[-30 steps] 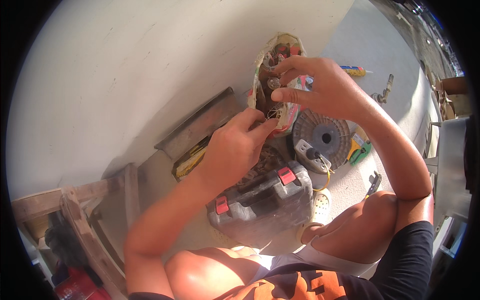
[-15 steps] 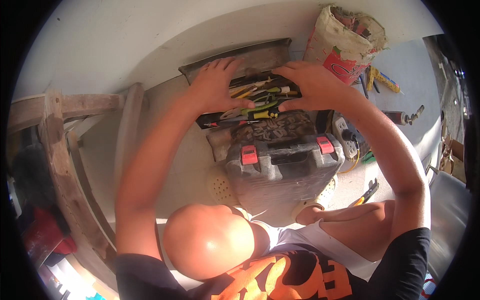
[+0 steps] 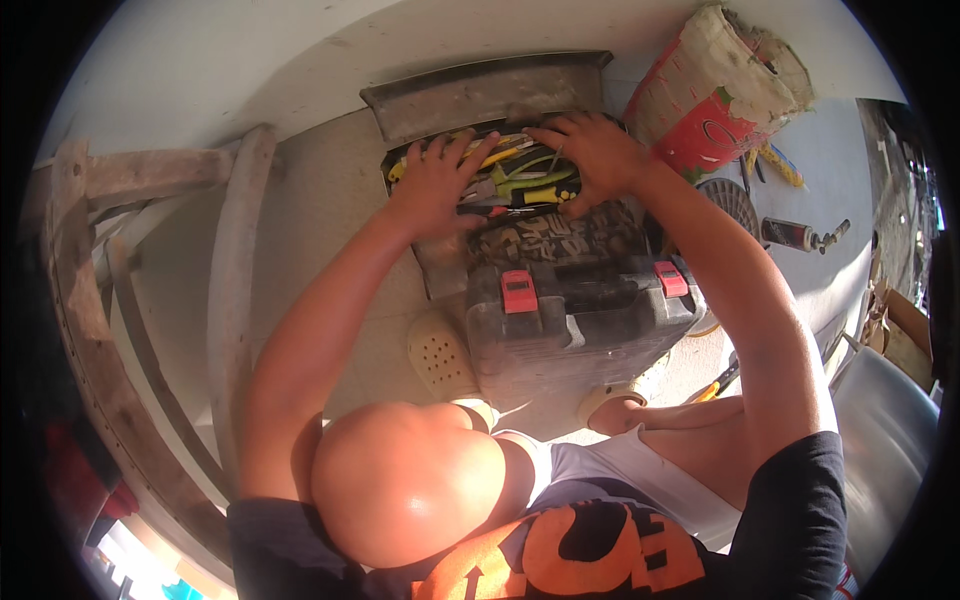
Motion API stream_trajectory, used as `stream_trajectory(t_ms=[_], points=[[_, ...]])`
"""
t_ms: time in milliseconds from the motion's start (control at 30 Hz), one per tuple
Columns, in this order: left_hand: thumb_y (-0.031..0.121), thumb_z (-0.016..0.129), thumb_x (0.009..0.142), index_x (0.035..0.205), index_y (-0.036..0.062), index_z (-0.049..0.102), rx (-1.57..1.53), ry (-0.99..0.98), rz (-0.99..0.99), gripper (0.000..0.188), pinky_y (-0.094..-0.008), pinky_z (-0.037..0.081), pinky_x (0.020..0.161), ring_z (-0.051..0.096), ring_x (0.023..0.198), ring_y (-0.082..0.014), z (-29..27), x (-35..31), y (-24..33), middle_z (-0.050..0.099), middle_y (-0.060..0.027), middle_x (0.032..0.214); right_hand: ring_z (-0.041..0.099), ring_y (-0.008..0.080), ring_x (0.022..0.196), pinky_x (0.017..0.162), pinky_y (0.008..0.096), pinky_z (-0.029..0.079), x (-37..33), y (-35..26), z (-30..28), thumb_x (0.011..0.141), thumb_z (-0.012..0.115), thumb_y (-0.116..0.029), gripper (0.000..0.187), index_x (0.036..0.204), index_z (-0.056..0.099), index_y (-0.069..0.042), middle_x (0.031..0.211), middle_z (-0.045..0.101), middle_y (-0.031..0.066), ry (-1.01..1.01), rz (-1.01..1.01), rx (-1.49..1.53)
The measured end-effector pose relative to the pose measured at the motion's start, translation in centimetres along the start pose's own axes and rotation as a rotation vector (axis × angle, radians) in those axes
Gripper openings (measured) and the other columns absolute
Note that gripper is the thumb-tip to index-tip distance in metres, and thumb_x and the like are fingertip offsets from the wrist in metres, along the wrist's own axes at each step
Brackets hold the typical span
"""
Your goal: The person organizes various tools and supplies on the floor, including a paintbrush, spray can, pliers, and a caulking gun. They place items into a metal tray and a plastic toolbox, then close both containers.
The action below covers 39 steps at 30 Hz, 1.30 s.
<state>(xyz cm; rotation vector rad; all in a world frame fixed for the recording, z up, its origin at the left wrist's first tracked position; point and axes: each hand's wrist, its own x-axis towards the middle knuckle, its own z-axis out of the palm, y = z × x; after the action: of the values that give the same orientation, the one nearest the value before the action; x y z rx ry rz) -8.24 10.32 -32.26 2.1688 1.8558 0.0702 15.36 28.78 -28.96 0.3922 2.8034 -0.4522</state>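
The left hand (image 3: pixel 432 188) and the right hand (image 3: pixel 598 158) are stretched forward over opposite ends of one open metal toolbox (image 3: pixel 490 97), in which several hand tools (image 3: pixel 530 182) are contained. Both hands' fingers are spread wide, nothing visibly gripped. Nearer, one black plastic case (image 3: pixel 565 342) is fitted with two red latches (image 3: pixel 519 291).
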Motion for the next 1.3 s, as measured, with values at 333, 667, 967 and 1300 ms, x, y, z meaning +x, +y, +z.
stream_trajectory(t_ms=[333, 667, 967, 1300], points=[[0.052, 0.085, 0.078, 0.168, 0.0253, 0.017, -0.01, 0.105, 0.069, 0.116, -0.0624, 0.024, 0.123, 0.034, 0.151, -0.0398, 0.4, -0.5, -0.4, 0.03, -0.0137, 0.169, 0.051, 0.0364, 0.136, 0.116, 0.0527, 0.038, -0.7, -0.6, 0.7, 0.059, 0.092, -0.045, 0.117, 0.157, 0.04, -0.01, 0.146, 0.054, 0.0167, 0.035, 0.009, 0.004], [0.029, 0.078, 0.087, 0.141, 0.0194, 0.061, -0.049, 0.474, 0.101, 0.057, -0.0495, 0.04, 0.11, 0.053, 0.129, -0.0299, 3.2, -5.9, 2.6, 0.059, -0.0063, 0.138, 0.061, 0.0344, 0.123, 0.102, 0.0454, 0.05, -4.8, -5.1, -0.6, 0.085, 0.08, -0.036, 0.058, 0.131, 0.06, -0.006, 0.129, 0.064, 0.0153, 0.404, 0.008, -0.014], [0.01, 0.072, 0.073, 0.12, 0.017, 0.071, 0.022, 0.499, 0.059, 0.047, -0.0376, 0.047, 0.084, 0.059, 0.103, -0.0223, 5.4, -6.0, 3.4, 0.063, -0.0011, 0.11, 0.073, 0.0361, 0.087, 0.078, 0.0459, 0.06, -1.4, -9.7, 4.1, 0.09, 0.062, -0.01, 0.016, 0.105, 0.067, -0.007, 0.09, 0.069, 0.0139, -0.032, 0.011, -0.104], [0.009, 0.07, 0.082, 0.106, 0.0131, 0.071, -0.101, 0.489, -0.051, 0.024, -0.0394, 0.048, 0.082, 0.061, 0.104, -0.0231, 3.8, -5.3, 5.2, 0.064, -0.0004, 0.109, 0.069, 0.0385, 0.101, 0.088, 0.0481, 0.056, -2.3, -8.8, 4.7, 0.092, 0.066, -0.012, 0.03, 0.121, 0.07, -0.008, 0.106, 0.067, 0.0163, 0.03, 0.061, 0.231]])
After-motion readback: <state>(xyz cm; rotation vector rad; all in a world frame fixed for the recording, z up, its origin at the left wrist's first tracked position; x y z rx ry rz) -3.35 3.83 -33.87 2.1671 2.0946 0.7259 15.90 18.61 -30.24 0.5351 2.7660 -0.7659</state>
